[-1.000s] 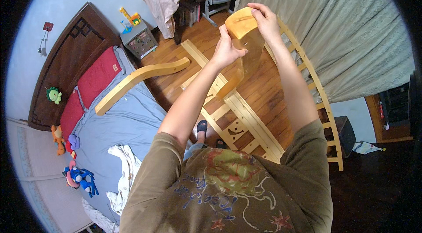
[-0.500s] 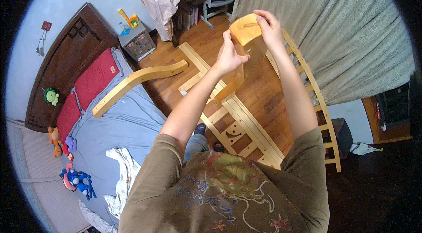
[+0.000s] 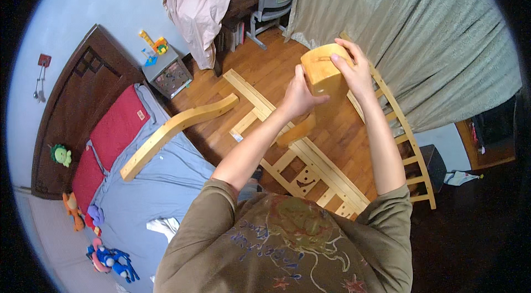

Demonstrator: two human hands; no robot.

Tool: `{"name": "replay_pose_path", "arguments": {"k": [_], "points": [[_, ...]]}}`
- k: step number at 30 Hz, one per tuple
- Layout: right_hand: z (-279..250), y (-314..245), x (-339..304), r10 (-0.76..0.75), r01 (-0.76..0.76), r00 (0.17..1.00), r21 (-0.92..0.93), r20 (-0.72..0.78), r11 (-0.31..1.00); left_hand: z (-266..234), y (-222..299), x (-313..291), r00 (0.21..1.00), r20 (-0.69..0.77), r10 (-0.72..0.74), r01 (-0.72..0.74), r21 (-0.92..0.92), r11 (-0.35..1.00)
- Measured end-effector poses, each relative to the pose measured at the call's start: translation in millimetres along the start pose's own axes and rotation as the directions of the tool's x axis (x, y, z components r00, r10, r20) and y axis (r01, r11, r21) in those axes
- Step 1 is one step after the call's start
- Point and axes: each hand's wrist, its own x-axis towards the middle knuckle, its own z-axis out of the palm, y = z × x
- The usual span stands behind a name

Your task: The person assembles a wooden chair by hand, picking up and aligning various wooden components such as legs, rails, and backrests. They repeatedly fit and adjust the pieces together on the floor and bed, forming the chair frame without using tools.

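In front of me I hold a curved wooden beam (image 3: 327,74) of pale yellow wood on end, its flat end face turned up toward me. My left hand (image 3: 301,95) grips its left side, with the thumb stretched out across the near face. My right hand (image 3: 353,66) is closed round its upper right corner, the thumb resting on the end face. The beam's lower part curves down above a slatted wooden frame (image 3: 332,167) on the floor, which has a smile-shaped cut-out. Whether the lower end touches anything, I cannot tell.
Another curved wooden beam (image 3: 171,130) lies across the edge of a bed (image 3: 138,204) on my left. A ladder-like wooden rail (image 3: 410,138) leans on the right by the curtain (image 3: 387,27). Farther off are a small cabinet (image 3: 171,77) and a grey chair (image 3: 274,5).
The view has tilted, so the room's contents sit lower in it. Both hands still hold the beam, which now appears a little lower and farther right.
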Motion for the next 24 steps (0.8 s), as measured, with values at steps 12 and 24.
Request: {"name": "replay_pose_path", "arguments": {"k": [12, 24], "points": [[31, 9, -24, 0.114, -0.119, 0.993, 0.191, 0.036, 0.974, -42, -9, -6, 0.997, 0.068, 0.048, -0.040, -0.118, 0.992], [82, -7, -7, 0.104, -0.119, 0.991, 0.215, 0.082, 0.969, -80, -39, 2, 0.999, 0.045, -0.002, 0.009, -0.148, 0.989]]}}
